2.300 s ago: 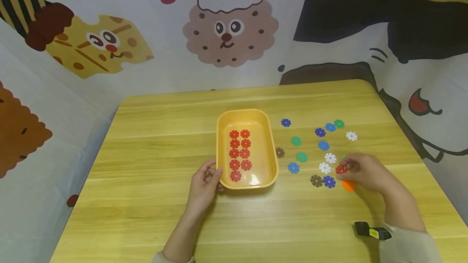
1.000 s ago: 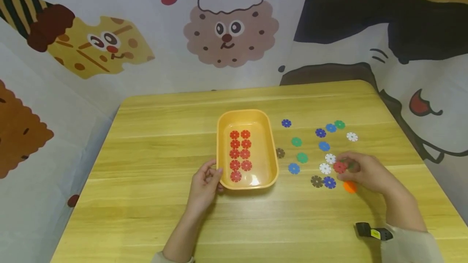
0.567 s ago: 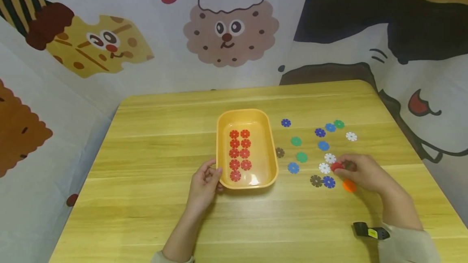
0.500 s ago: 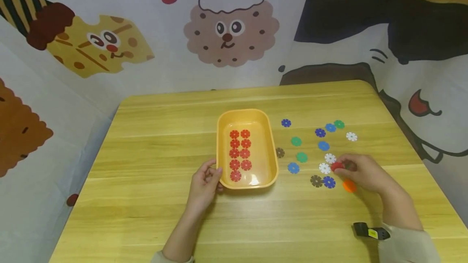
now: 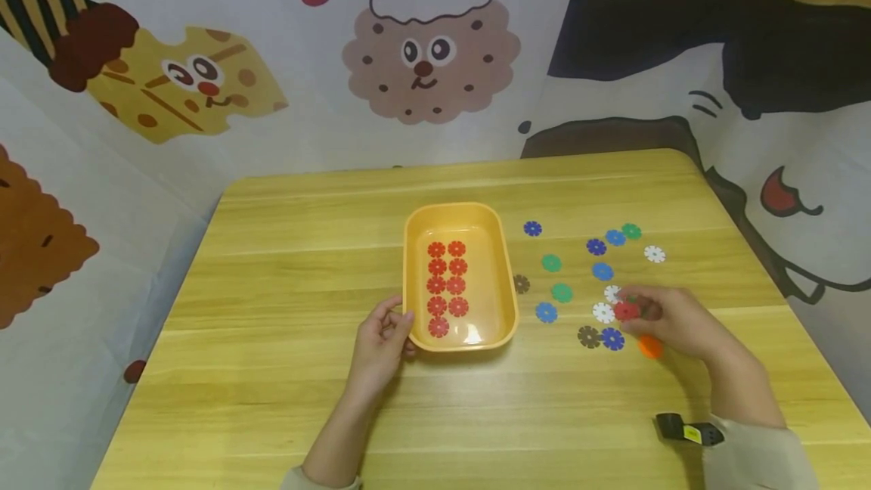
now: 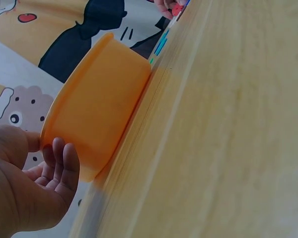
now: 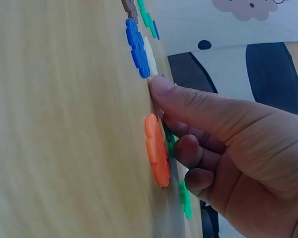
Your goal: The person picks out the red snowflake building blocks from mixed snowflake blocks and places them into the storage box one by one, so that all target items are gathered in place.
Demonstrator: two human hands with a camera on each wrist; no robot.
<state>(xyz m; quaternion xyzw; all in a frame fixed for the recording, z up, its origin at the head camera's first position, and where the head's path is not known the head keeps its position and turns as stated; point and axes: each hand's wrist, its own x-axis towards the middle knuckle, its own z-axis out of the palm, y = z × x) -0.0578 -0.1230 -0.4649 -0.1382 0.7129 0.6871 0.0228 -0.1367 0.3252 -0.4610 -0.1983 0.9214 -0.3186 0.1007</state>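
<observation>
Between the thumb and fingers of my right hand [image 5: 683,320] is a red snowflake disc [image 5: 626,312], low over the table and beside a white disc [image 5: 602,313]. In the right wrist view the thumb hides most of it. An orange disc [image 7: 157,151] lies below this hand, with green discs partly behind its fingers. My left hand [image 5: 379,342] grips the near left corner of a yellow tray [image 5: 509,278], thumb on the rim and fingers beneath, as the left wrist view also shows. Several red discs [image 5: 437,285] lie in two columns inside the tray.
Loose discs spread over the table right of the tray: a dark blue disc [image 5: 532,228], a green disc [image 5: 561,293], a light blue disc [image 5: 547,313], a brown disc [image 5: 589,336] and others. A printed cloth [image 5: 292,119] hangs behind the wooden table [image 5: 272,286].
My right hand has shifted slightly left with the red disc. The disc tipped under the thumb about half a second ago and now shows more of its face. Left hand and tray stay put.
</observation>
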